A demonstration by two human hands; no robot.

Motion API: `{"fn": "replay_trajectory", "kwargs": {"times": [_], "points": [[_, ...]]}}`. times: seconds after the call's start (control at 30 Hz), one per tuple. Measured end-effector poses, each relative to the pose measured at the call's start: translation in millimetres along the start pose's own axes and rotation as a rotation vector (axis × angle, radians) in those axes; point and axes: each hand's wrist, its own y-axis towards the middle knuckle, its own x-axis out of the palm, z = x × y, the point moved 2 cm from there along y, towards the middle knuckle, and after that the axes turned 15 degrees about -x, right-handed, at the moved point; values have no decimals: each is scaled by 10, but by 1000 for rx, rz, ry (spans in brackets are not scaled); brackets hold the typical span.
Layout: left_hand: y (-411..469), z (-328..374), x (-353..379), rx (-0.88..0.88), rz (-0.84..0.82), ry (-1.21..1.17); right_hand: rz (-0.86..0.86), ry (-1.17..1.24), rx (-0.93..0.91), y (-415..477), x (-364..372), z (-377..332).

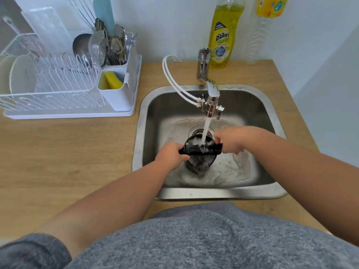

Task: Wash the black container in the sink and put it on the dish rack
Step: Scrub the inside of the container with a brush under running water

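Your grey shirt filled the foreground. Over the sink, your left hand and right hand each gripped one end of the sudsy black container under the tap's stream, with the dish rack well apart to the left.

I am counting one black container; two hands; one sink; one tap; one dish rack; two plates; one yellow soap bottle.
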Motion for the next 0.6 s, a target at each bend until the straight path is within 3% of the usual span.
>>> {"fn": "replay_trajectory", "kwargs": {"times": [0.27, 0.6], "points": [[4, -34, 28, -1, 30, -47, 223, 63, -27, -669, 272, 244], [22, 27, 53, -2, 55, -29, 90, -81, -10, -170, 507, -105]]}}
